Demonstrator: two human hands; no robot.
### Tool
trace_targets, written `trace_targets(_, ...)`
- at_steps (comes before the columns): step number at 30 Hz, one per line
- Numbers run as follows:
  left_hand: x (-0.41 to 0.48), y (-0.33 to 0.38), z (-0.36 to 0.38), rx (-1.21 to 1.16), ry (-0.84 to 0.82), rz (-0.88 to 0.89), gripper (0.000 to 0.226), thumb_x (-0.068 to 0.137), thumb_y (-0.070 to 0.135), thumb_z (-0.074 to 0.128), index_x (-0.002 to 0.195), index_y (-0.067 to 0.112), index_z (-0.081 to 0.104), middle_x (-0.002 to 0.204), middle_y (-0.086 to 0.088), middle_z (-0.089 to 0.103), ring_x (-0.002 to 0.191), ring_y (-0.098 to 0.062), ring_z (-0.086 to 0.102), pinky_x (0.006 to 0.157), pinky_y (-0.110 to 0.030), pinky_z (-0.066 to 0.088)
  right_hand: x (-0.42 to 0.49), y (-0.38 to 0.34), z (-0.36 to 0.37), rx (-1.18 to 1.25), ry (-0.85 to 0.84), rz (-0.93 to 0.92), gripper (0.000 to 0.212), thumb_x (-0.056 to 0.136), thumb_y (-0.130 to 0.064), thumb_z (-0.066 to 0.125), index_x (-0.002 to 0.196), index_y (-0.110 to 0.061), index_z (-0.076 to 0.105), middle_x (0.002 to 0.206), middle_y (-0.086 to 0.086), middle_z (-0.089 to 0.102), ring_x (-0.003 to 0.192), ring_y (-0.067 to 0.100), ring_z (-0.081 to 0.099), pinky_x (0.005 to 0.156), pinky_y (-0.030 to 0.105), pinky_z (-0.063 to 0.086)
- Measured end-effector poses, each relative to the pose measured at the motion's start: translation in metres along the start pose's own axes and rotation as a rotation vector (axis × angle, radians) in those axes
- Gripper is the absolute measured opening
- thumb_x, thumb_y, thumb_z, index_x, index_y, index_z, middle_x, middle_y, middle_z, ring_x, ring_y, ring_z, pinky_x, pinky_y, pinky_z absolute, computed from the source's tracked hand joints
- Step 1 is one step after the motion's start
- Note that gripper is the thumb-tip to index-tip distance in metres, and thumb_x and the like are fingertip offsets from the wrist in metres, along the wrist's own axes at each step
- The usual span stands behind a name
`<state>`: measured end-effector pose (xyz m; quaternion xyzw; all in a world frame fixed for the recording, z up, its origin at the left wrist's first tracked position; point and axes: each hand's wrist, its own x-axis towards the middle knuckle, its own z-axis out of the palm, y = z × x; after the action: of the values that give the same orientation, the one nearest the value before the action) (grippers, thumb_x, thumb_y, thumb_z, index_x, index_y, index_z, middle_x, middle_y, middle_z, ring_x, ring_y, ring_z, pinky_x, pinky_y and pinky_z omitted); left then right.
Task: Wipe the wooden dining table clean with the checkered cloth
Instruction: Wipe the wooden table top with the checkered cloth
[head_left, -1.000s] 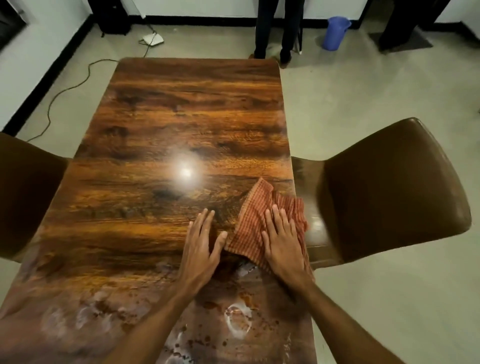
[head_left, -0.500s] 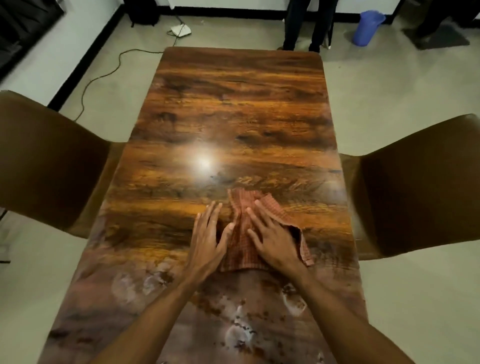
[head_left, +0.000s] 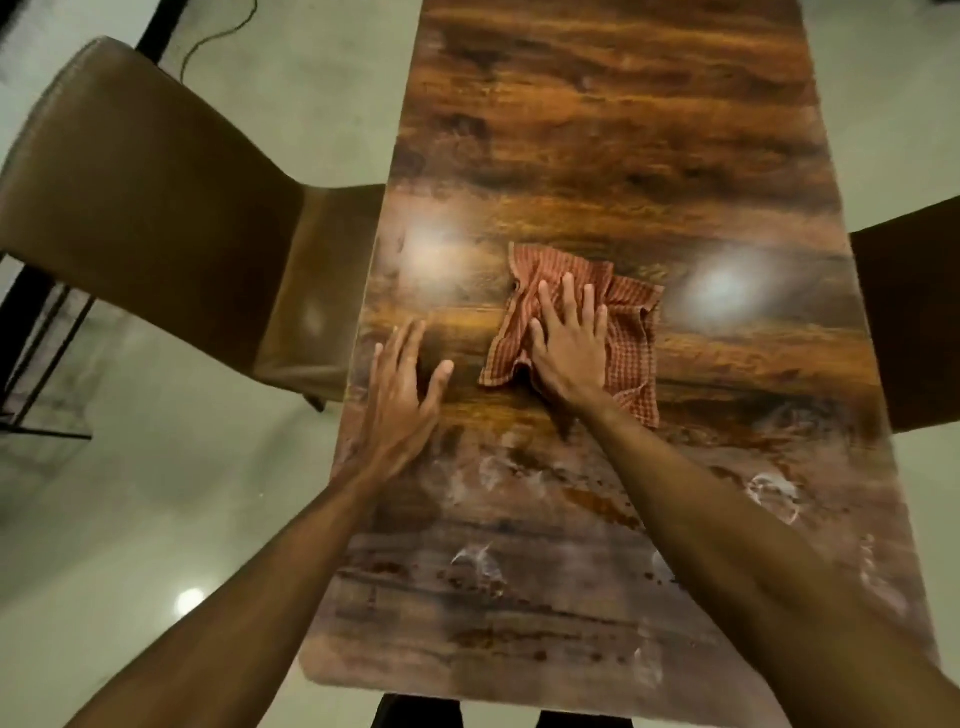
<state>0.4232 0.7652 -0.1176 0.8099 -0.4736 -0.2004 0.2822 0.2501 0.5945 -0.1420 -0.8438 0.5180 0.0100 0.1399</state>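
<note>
The checkered cloth (head_left: 626, 338) lies crumpled and roughly square near the middle of the table (head_left: 623, 130), a little to the left of its centre line, with one corner pointing away from the person and another trailing back toward the near right. It has no clear long axis. The right hand (head_left: 569, 348) lies flat on top of it, fingers straight, spread and pointing away; this grip is a pressing palm, not a pinch, and nothing is curled round the fabric. The left hand (head_left: 402, 400) rests flat on bare wood beside the left edge of the table, close to the cloth but apart from it, its grip wide and holding nothing. The pale rings and dark spots (head_left: 597, 501) lie on the person's side of the cloth, across the near end beneath both forearms. The coming stroke therefore probably has to pull back toward the body, and the right hand is the one placed to do it.
</note>
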Motion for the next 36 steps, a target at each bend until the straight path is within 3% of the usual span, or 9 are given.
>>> trace_targets(1,-0.001,-0.012,-0.007,-0.002,-0.008,-0.013,0.065,0.101,0.059,0.035,0.158,0.03,0.022,0.167,0.004,0.019,0.155,-0.016,0.01,0.127,-0.037,0.004,-0.001,-0.024,0.003,-0.007,-0.005,-0.029,0.059,0.111,-0.043,0.028,0.166,-0.029,0.014,0.175,0.007,0.002,0.16,0.036,-0.002,0.129,0.055,0.001)
trace_targets(4,-0.003,-0.035,-0.021,-0.069,0.012,-0.024,0.065,0.101,0.054,0.037,0.158,0.023,0.026,0.167,0.0,0.02,0.155,-0.016,0.013,0.126,-0.035,0.001,-0.02,-0.081,0.025,-0.095,-0.085,-0.437,0.059,0.11,-0.045,0.024,0.166,-0.029,0.013,0.175,0.006,0.005,0.161,0.033,0.001,0.129,0.056,0.004)
trace_targets(6,-0.003,-0.049,-0.029,-0.073,0.036,-0.035,0.064,0.102,0.052,0.037,0.157,0.021,0.027,0.167,-0.001,0.021,0.155,-0.017,0.015,0.127,-0.038,0.002,-0.002,-0.094,0.025,-0.122,-0.112,-0.587,0.06,0.11,-0.05,0.022,0.166,-0.032,0.012,0.175,0.003,0.004,0.161,0.029,0.002,0.129,0.053,0.004)
trace_targets(11,-0.009,-0.087,-0.043,-0.057,0.063,-0.117,0.066,0.101,0.054,0.035,0.158,0.021,0.026,0.167,-0.002,0.02,0.155,-0.02,0.013,0.127,-0.044,0.005,0.053,-0.141,0.028,-0.121,-0.079,-0.348,0.061,0.11,-0.047,0.019,0.167,-0.028,0.006,0.175,0.007,-0.002,0.161,0.033,-0.003,0.129,0.054,0.003)
trace_targets(17,-0.036,-0.09,-0.05,-0.079,0.099,-0.143,0.063,0.103,0.049,0.04,0.157,0.02,0.027,0.167,-0.003,0.022,0.154,-0.017,0.015,0.126,-0.034,0.003,-0.049,-0.162,0.056,-0.138,-0.092,-0.67,0.061,0.11,-0.046,0.022,0.166,-0.023,0.016,0.175,0.006,0.01,0.161,0.028,0.007,0.13,0.052,0.009)
trace_targets(23,-0.072,-0.077,-0.043,-0.067,0.112,-0.154,0.061,0.104,0.049,0.039,0.157,0.022,0.027,0.166,-0.001,0.023,0.154,-0.016,0.016,0.127,-0.043,0.008,-0.09,-0.179,0.055,-0.052,-0.125,-0.455,0.063,0.109,-0.044,0.02,0.167,-0.022,0.011,0.175,0.008,0.0,0.161,0.031,-0.003,0.13,0.053,0.004)
trace_targets(27,-0.1,-0.048,-0.034,-0.083,0.121,-0.154,0.064,0.102,0.055,0.034,0.157,0.023,0.028,0.167,0.0,0.023,0.155,-0.016,0.015,0.127,-0.041,0.008,-0.153,-0.128,0.063,-0.064,-0.151,-0.679,0.063,0.108,-0.049,0.022,0.166,-0.024,0.02,0.175,0.003,0.008,0.16,0.026,0.007,0.13,0.048,0.006)
trace_targets(32,-0.12,0.005,0.002,-0.057,0.065,-0.139,0.068,0.099,0.057,0.035,0.158,0.026,0.024,0.168,0.002,0.018,0.155,-0.019,0.012,0.127,-0.046,0.008,-0.131,-0.011,0.024,0.012,-0.061,-0.177,0.061,0.11,-0.05,0.027,0.166,-0.031,0.014,0.175,0.001,0.004,0.161,0.026,0.002,0.13,0.051,0.006)
trace_targets(36,-0.131,0.061,0.043,-0.106,0.037,-0.025,0.065,0.101,0.045,0.042,0.157,0.015,0.03,0.166,-0.002,0.022,0.155,-0.017,0.015,0.127,-0.043,0.004,-0.195,0.045,0.03,-0.01,-0.069,-0.391,0.061,0.11,-0.048,0.029,0.166,-0.032,0.013,0.175,0.0,0.003,0.162,0.026,-0.001,0.129,0.053,0.008)
